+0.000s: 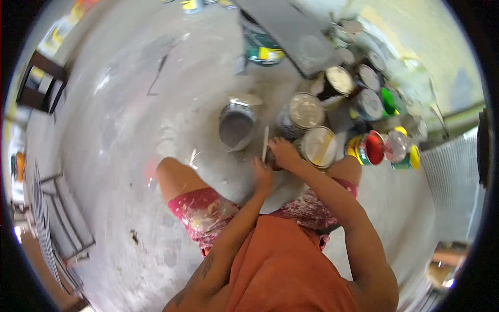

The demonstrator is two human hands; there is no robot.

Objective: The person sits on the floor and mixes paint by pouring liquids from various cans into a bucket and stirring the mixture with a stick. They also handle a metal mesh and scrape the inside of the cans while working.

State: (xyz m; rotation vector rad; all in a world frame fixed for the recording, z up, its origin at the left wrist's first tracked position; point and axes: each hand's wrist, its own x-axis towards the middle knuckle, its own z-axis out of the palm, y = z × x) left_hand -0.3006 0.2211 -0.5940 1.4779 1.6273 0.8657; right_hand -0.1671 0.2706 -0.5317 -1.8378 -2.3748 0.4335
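My left hand (262, 174) is low between my knees, its fingers closed at the lower end of a thin pale stick (265, 143) that points away from me. My right hand (284, 153) is just beside it, fingers curled over a small dark thing (271, 162); blur and the hand hide what it is. Ahead of my hands a bucket (236, 127) with grey contents stands on the floor. A round can with a pale, stained lid (318, 147) sits right of my right hand.
Several paint cans (305, 111) crowd the right side, with a red-mouthed can (373, 147) beyond. A dark board (291, 34) lies over a green container (264, 54) at the back. Corrugated sheet (452, 179) leans at right; a chair (44, 83) stands far left.
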